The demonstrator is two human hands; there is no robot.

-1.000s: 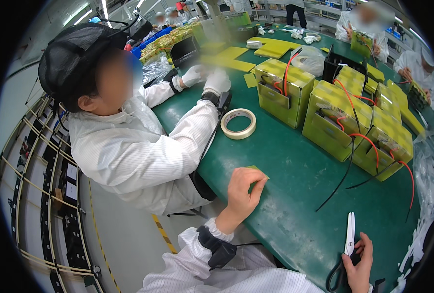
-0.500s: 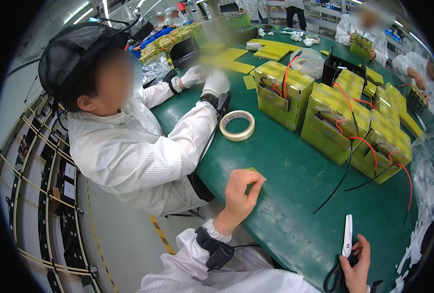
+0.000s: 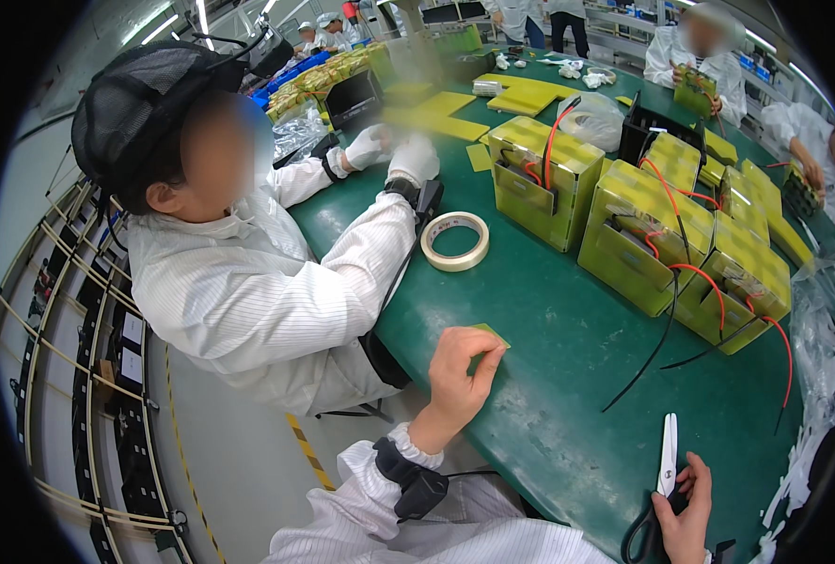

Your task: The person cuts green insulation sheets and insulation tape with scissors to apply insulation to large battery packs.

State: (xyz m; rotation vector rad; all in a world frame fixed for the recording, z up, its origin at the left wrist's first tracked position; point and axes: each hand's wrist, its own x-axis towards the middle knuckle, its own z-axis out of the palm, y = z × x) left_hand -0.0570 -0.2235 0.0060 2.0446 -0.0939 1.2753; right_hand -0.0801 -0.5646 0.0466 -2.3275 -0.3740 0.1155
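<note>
My left hand (image 3: 462, 378) hovers at the near edge of the green table, its thumb and forefinger pinched on a small yellow-green sheet piece (image 3: 495, 332), mostly hidden behind the fingers. At the lower right, my right hand (image 3: 686, 515) is curled at the black handles of a pair of scissors (image 3: 668, 461). Their silvery blades are together and point away from me; part of the handles is hidden by the hand. Beyond my left hand a roll of cream tape (image 3: 479, 254) lies flat on the table.
Several yellow-wrapped battery packs (image 3: 657, 235) with red and black leads stand at the right. Flat yellow sheets (image 3: 521, 99) lie farther back. Close on the left sits a co-worker in a white coat (image 3: 248, 291), gloved hands over the table. Clear plastic film (image 3: 827, 329) hangs along the right edge.
Both my hands, the small piece and the scissors stay practically where they were. The co-worker at the left has barely shifted; people in the background moved slightly.
</note>
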